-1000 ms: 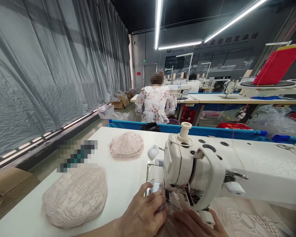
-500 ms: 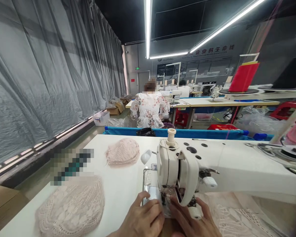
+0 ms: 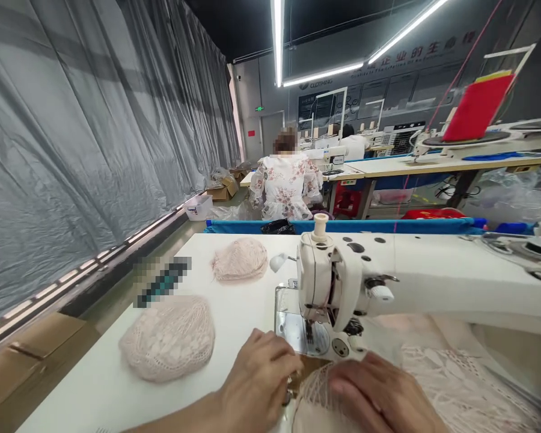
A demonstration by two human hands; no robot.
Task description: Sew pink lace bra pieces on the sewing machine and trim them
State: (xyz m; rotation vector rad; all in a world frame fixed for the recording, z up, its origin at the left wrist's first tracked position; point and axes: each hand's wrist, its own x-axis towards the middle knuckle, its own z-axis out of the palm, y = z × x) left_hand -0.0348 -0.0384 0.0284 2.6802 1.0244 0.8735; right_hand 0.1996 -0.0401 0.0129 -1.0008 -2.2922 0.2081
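Note:
In front of me stands a white sewing machine (image 3: 318,282), its needle and presser foot (image 3: 309,329) over the metal plate with no cloth beneath. My left hand (image 3: 264,373) is in front of the plate with fingers curled inward; small shiny metal shows beneath its fingertips, and what they hold is unclear. A pale pink lace piece (image 3: 315,391) lies near the table's front edge. Bent over that lace is my right hand (image 3: 379,388), gripping it, with its fingertips partly hidden.
Two pale lace pieces (image 3: 169,340) (image 3: 238,260) lie on the white table (image 3: 94,385) to the left. More lace fabric (image 3: 464,379) is spread under the machine arm at right. Beyond a blue cloth edge (image 3: 365,226), a person in a floral top (image 3: 286,186) sits facing away. A red thread cone (image 3: 478,108) stands at right.
Both hands have drawn back from the needle toward me. The lace piece now shows under the right hand, away from the presser foot. The view has shifted, so the machine appears higher.

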